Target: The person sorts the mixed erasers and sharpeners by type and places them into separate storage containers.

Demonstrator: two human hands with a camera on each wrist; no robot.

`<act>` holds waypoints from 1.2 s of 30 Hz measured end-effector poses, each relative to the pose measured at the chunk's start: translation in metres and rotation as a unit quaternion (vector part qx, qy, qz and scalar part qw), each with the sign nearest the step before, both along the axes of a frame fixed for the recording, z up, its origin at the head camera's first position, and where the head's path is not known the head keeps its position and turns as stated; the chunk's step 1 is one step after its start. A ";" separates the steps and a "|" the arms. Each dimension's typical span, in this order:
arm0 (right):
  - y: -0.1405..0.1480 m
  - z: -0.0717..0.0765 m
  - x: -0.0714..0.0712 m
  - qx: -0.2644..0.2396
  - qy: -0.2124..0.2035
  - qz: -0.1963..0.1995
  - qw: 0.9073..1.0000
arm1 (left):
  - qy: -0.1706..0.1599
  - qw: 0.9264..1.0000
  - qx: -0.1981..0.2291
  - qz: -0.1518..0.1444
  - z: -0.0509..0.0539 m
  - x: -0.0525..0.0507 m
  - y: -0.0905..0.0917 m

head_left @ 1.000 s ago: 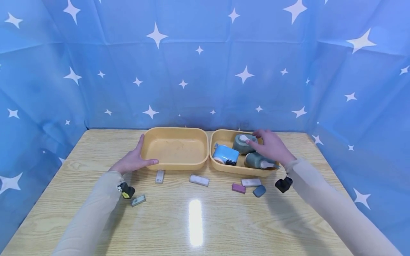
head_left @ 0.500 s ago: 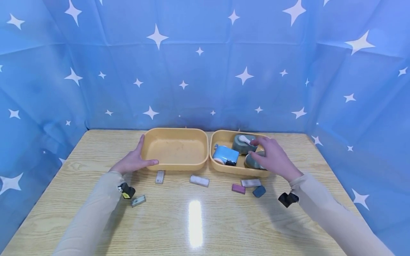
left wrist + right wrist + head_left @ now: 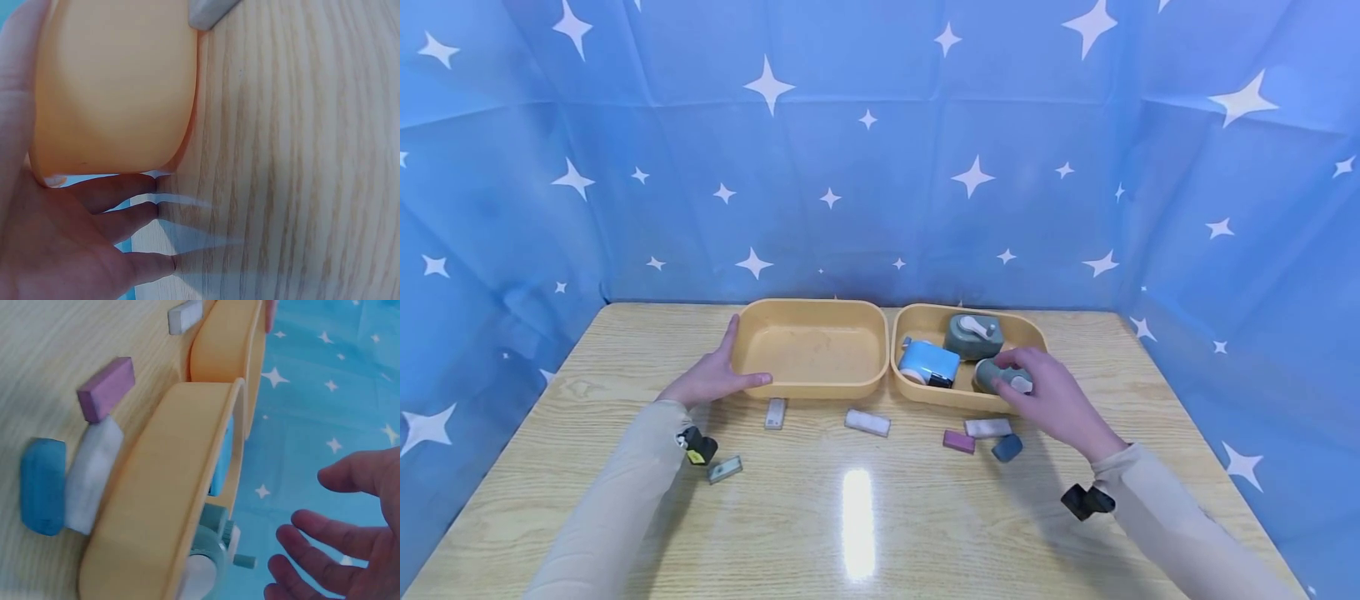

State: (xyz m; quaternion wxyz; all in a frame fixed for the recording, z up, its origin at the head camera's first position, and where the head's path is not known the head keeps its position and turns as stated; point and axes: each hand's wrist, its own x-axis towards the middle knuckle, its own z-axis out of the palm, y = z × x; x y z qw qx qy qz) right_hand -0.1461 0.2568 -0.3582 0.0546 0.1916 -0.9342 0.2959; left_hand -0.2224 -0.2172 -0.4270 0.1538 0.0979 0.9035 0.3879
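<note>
The left hand (image 3: 711,379) (image 3: 69,250) rests with spread, mostly straight fingers at the left end of a yellow-orange tray (image 3: 820,390) (image 3: 119,81), its thumb along the front wall. Over the right end of a second such tray (image 3: 951,399) (image 3: 159,469), the right hand (image 3: 1052,400) (image 3: 356,537) hovers with fingers apart above a grey-green toy (image 3: 992,375) with a white end. Contact with it cannot be told in the head view; the right wrist view shows a gap between the fingers. Behind is a grey-green toy (image 3: 964,340) with a white crank, beside a blue toy (image 3: 931,360).
In front of the trays lie a small grey block (image 3: 775,414), a whitish block (image 3: 867,422), a purple block (image 3: 958,442) (image 3: 107,389), another whitish block (image 3: 987,428) (image 3: 94,475) and a blue block (image 3: 1007,448) (image 3: 44,487). A grey-green block (image 3: 725,470) lies near the left wrist.
From the crank toy at the back, the right hand has moved toward the front right, over the front grey-green toy. The toy's handle has become hidden. The left hand has stayed put.
</note>
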 end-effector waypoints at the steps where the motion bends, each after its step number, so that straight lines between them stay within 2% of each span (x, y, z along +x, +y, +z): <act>1: 0.000 -0.001 0.001 -0.003 -0.003 0.001 1.000 | 0.000 1.000 0.001 0.001 0.000 0.000 0.000; 9: 0.004 -0.010 0.010 -0.029 -0.024 0.000 0.999 | -0.001 1.000 0.003 0.001 -0.001 0.000 -0.001; 18: 0.006 -0.025 0.020 -0.023 -0.005 0.007 1.000 | -0.002 1.000 -0.005 0.004 -0.001 -0.001 -0.001; 27: 0.007 -0.031 0.033 -0.008 0.014 0.020 1.000 | 0.002 1.000 -0.003 0.000 -0.002 -0.003 -0.002; 36: 0.010 -0.044 0.037 0.007 0.015 0.024 1.000 | -0.001 1.000 0.001 0.002 -0.002 -0.003 -0.001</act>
